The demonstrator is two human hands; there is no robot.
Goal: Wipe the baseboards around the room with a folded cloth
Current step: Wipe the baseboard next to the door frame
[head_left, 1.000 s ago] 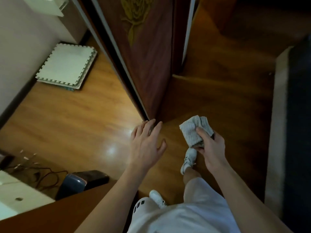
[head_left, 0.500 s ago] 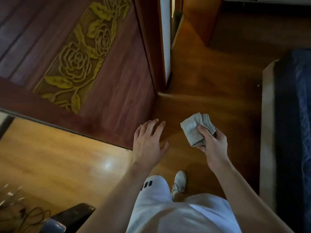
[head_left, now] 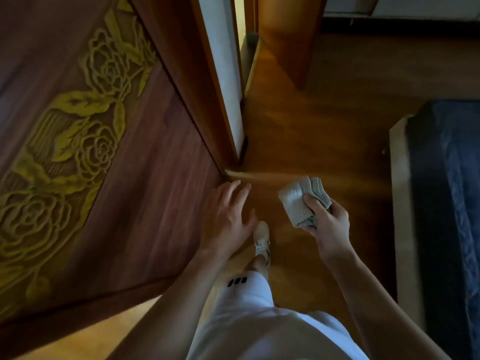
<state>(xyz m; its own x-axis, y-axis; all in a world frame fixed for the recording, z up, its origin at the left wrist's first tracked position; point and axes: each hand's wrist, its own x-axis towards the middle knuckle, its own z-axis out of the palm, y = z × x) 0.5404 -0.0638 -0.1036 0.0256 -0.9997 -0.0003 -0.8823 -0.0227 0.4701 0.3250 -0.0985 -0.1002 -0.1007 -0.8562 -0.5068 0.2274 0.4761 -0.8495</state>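
Right hand (head_left: 328, 224) clamped on folded cloth (head_left: 302, 201), held above floor (head_left: 324, 131); left hand (head_left: 226, 216) spread, empty, beside carved door (head_left: 109, 157); risk: door swings, pinching fingers; cloth layers unfolding mid-stride

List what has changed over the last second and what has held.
The person has stepped forward past the carved door, so the foam mats, cables and dark box at the left have left the view and the blue bed at the right has come nearer. The right hand keeps its grip on the folded cloth; the left hand stays open and empty.
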